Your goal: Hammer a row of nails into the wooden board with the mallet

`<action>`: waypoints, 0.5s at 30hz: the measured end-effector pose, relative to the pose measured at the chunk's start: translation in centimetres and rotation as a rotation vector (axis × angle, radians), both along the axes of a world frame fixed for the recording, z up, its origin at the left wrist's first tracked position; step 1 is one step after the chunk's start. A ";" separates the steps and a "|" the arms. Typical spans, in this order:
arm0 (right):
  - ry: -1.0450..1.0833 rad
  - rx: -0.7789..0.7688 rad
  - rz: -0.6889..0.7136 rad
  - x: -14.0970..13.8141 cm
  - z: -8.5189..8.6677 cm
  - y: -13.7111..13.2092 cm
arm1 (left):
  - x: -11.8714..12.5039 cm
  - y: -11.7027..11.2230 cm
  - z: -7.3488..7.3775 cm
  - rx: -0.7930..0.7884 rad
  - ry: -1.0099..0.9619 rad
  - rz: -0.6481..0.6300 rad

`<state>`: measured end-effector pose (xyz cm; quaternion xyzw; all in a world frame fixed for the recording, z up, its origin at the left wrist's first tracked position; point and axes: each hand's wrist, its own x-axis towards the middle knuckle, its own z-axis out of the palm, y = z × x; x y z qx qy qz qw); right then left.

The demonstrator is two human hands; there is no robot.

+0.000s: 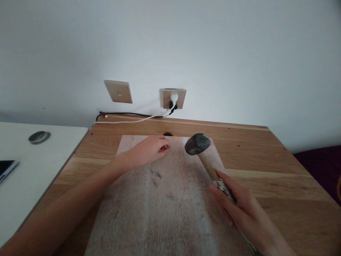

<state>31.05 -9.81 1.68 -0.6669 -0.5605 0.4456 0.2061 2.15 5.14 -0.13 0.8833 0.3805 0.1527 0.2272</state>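
My right hand (237, 202) is wrapped round the handle of a hammer (197, 144) with a thick, dark, worn head and a wooden shaft wound with pale tape. The hammer head is raised over the far right part of a whitish, scuffed wooden board (160, 227). Near the board's far edge, my left hand (153, 149) is closed with its fingertips pinched together, low over the surface. Whatever it pinches is too small or hidden to make out. Several loose nails (155, 182) lie on the board below my left hand. Small dark marks show beside its fingertips.
Under the board is a wooden table (266, 170) against a white wall. A socket (174, 99) holds plugs, with white and black cables (133, 121) running along the table's back edge. At left, a white table (39, 170) bears a dark round object (39, 137) and a device (7, 169).
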 end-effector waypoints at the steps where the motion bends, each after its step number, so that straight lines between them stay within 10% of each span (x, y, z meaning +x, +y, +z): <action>1: -0.001 0.002 0.008 0.1 0.0 0.0 | 0.3 0.1 0.0 0.001 0.001 -0.006; 15: 0.023 0.046 0.016 -0.2 0.3 0.0 | 1.1 0.3 -1.1 0.086 0.017 -0.021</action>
